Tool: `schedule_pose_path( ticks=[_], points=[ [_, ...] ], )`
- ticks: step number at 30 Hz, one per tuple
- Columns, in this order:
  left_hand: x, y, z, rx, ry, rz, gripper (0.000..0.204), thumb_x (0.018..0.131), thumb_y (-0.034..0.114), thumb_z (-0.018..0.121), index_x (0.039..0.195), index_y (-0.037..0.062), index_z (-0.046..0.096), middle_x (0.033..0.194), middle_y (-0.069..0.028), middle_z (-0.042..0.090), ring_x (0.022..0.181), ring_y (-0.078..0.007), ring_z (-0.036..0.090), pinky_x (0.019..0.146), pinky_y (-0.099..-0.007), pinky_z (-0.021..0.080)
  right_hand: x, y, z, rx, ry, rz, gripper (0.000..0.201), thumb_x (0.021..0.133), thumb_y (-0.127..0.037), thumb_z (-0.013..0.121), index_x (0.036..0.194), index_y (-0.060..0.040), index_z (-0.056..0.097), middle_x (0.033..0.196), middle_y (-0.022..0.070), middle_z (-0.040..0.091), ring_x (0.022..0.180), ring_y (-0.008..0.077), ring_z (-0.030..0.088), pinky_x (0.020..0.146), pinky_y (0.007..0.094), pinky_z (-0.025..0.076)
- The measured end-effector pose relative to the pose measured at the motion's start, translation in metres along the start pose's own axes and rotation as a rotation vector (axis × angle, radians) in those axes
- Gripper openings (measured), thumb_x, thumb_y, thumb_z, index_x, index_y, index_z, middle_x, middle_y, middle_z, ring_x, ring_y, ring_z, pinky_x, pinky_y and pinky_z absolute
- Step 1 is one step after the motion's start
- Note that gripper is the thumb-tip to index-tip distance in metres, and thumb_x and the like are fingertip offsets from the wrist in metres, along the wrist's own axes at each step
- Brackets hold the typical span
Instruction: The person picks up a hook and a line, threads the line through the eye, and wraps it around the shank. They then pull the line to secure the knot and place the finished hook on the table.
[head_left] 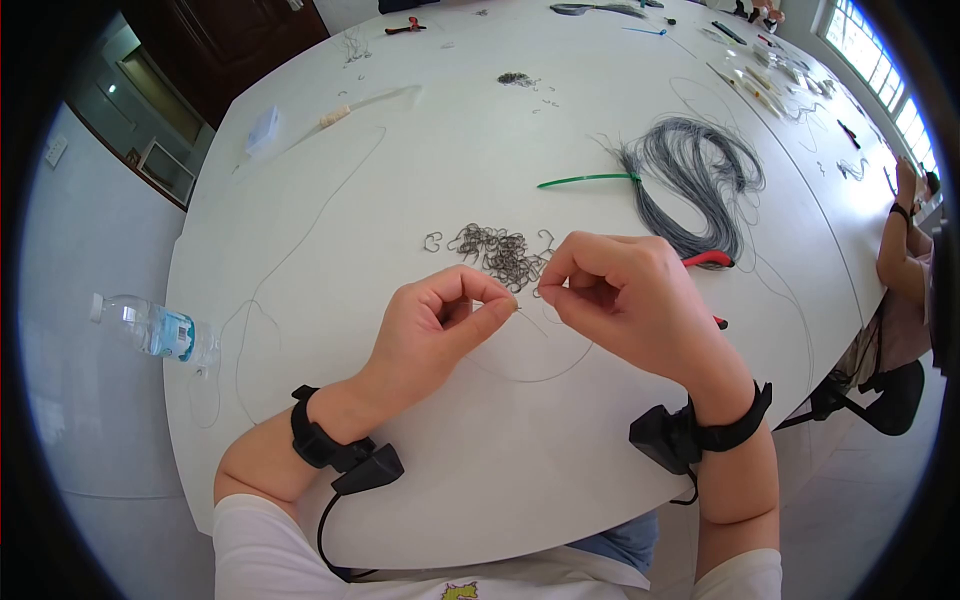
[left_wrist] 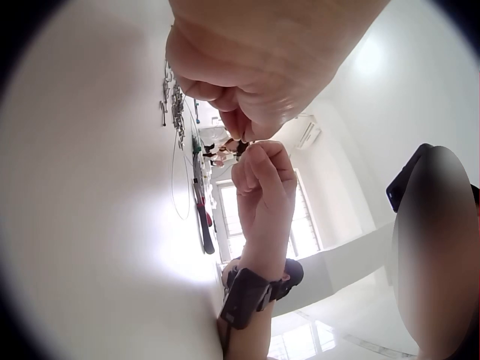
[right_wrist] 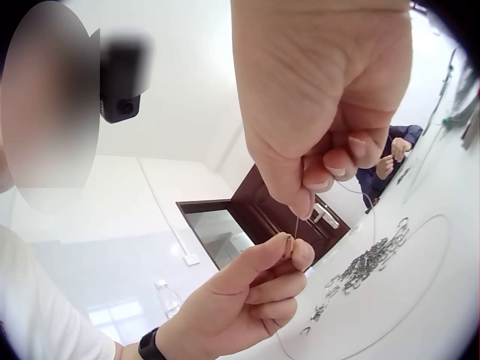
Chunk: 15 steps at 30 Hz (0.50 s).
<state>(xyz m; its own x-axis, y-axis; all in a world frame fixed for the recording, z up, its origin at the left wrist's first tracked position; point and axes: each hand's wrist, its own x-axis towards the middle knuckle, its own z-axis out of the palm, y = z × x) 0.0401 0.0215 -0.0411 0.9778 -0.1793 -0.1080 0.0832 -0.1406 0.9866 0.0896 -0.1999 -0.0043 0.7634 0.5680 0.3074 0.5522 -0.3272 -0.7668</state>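
My left hand [head_left: 425,320] pinches a tiny dark piece [right_wrist: 289,244] between thumb and forefinger; it is mostly hidden, and I cannot tell its kind. My right hand [head_left: 635,300] is just to its right, thumb and forefinger pinching a thin grey line [right_wrist: 297,226]. A short stretch of that line spans the fingertips of both hands in the right wrist view. Below the hands, a loop of line [head_left: 525,381] curves over the white table. Just beyond the fingertips lies a pile of small bent metal hooks [head_left: 495,252].
A bundle of grey line [head_left: 700,190] with a green cable tie [head_left: 585,181] lies at right. Red-handled pliers [head_left: 710,259] are partly behind the right hand. At left are a water bottle [head_left: 150,328] and a loose strand [head_left: 320,215]. Another person's arm [head_left: 900,250] is at far right.
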Motion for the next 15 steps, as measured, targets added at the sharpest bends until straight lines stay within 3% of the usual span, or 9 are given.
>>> schedule_pose_path(
  ticks=[8, 10, 15],
  points=[
    [0.002, -0.004, 0.002, 0.106, 0.021, 0.038, 0.009, 0.096, 0.011, 0.067, 0.098, 0.002, 0.07, 0.099, 0.0008, 0.065, 0.078, -0.0022, 0.051, 0.069, -0.0199, 0.042, 0.0, 0.003, 0.003, 0.067, -0.001, -0.005, 0.007, 0.081, -0.005, 0.069, 0.083, -0.0026, 0.063, 0.059, 0.0031, 0.054, 0.05, 0.0126, 0.048, 0.05, 0.0266, 0.039],
    [0.004, -0.009, 0.004, 0.054, 0.054, 0.163, 0.01, 0.092, 0.014, 0.072, 0.096, 0.0049, 0.073, 0.081, 0.0083, 0.063, 0.056, 0.0008, 0.032, 0.051, -0.0187, 0.028, 0.0, 0.002, 0.002, 0.131, -0.031, 0.045, 0.007, 0.082, -0.006, 0.069, 0.084, -0.0023, 0.064, 0.059, 0.0022, 0.053, 0.05, 0.0114, 0.046, 0.049, 0.0261, 0.038],
    [0.003, -0.013, 0.005, 0.057, 0.021, 0.198, 0.01, 0.091, 0.013, 0.073, 0.096, 0.005, 0.074, 0.086, 0.0076, 0.064, 0.057, 0.0001, 0.033, 0.052, -0.0192, 0.029, 0.001, 0.004, 0.005, 0.242, -0.082, 0.102, 0.008, 0.086, -0.009, 0.069, 0.086, -0.0015, 0.066, 0.058, 0.0004, 0.051, 0.051, 0.009, 0.041, 0.049, 0.0253, 0.035]
  ],
)
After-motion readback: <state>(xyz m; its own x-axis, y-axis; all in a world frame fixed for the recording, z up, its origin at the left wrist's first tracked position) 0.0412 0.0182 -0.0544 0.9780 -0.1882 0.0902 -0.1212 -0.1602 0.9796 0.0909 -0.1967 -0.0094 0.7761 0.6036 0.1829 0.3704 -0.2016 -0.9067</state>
